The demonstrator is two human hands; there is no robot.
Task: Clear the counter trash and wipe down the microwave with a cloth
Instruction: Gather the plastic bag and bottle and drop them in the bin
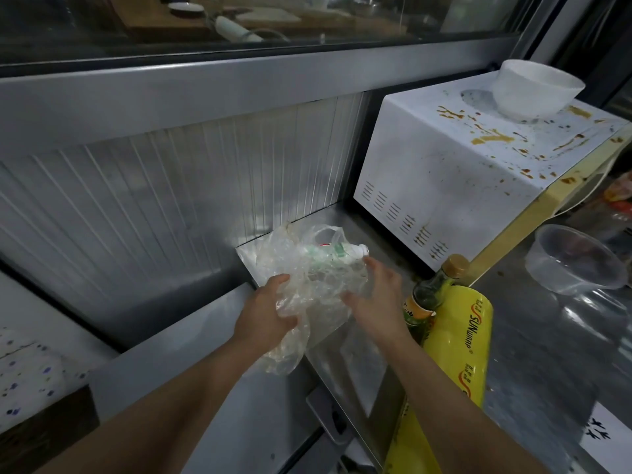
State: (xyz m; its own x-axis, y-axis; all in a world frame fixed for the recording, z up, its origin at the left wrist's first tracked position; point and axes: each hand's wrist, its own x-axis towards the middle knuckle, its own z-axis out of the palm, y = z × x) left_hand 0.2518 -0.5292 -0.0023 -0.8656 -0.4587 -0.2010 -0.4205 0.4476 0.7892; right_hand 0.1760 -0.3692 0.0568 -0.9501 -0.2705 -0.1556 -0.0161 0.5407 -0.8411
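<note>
Bottle (pixel 337 256): crushed clear plastic, inside crinkled bag (pixel 307 292), cap toward microwave (pixel 478 172).
Left hand (pixel 265 311): grips bag.
Right hand (pixel 376 295): fingers spread, touching bag.

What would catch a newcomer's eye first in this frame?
Centre frame, the left hand grips a crumpled clear plastic bag with a squashed plastic bottle inside, while the right hand touches it with spread fingers. At upper right, the white microwave has brown sauce splatters across its top, where a white bowl sits. A bright yellow roll of cling wrap lies just right of the right forearm.
</note>
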